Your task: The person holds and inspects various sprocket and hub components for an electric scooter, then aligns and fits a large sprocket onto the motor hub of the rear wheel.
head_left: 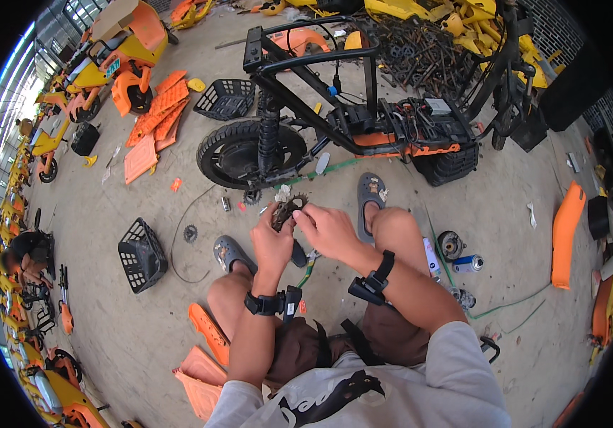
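In front of the stripped scooter frame, I hold up a dark, greasy toothed metal part (pixel 288 212) that looks like a sprocket. My left hand (pixel 272 241) is closed around its left and lower side. From the right, my right hand (pixel 329 230) pinches its edge between thumb and fingers. My fingers cover much of the part. Beyond it stands the black scooter frame (pixel 306 64) with its wheel (pixel 210 153). A small toothed ring (pixel 191 233) lies on the floor to the left.
A black basket (pixel 142 255) stands at left, another (pixel 226 100) beyond it. To the right lie a round metal part (pixel 451 245) and a blue spray can (pixel 468 264). Orange panels (pixel 158 114) are stacked farther off. Another person (pixel 29 251) crouches by scooters at far left.
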A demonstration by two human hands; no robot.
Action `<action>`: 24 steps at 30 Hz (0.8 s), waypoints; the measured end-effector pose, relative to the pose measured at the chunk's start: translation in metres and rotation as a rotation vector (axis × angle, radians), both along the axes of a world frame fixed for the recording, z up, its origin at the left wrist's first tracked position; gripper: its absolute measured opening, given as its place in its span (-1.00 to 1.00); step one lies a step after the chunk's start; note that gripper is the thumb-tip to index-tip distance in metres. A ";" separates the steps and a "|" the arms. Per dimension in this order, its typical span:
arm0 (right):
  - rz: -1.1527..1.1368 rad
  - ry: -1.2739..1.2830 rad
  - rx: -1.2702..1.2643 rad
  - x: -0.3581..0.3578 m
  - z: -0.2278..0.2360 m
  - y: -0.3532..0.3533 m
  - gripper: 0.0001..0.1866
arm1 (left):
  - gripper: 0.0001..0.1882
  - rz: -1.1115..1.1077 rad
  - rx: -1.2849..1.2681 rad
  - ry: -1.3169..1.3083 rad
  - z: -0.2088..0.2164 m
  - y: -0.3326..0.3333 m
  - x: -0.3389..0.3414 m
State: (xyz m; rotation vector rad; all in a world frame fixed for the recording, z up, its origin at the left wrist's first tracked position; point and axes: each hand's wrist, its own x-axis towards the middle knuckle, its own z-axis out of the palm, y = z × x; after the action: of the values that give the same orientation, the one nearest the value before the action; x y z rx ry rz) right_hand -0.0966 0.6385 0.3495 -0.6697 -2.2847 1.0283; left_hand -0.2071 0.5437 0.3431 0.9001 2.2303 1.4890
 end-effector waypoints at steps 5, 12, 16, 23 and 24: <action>0.025 -0.055 -0.032 0.002 -0.003 0.000 -0.72 | -0.59 0.014 -0.011 0.121 -0.005 -0.001 -0.001; 0.039 -0.058 0.018 0.001 -0.005 -0.002 -0.73 | -0.59 -0.023 -0.026 0.191 -0.004 -0.002 -0.001; 0.023 -0.087 -0.078 0.002 -0.006 -0.004 -0.69 | -0.65 -0.037 -0.029 0.196 -0.001 -0.001 -0.001; 0.013 -0.125 -0.393 -0.003 -0.014 -0.006 -0.61 | -0.67 -0.095 -0.163 0.140 0.006 -0.004 -0.001; 0.019 -0.124 -0.427 -0.003 -0.015 -0.005 -0.59 | -0.68 -0.100 -0.149 0.120 0.006 -0.003 0.000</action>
State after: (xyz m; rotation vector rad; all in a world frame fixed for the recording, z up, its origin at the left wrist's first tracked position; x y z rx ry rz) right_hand -0.0998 0.6333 0.3343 -0.9033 -2.1918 1.5443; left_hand -0.2075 0.5408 0.3489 1.0615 2.3078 1.2370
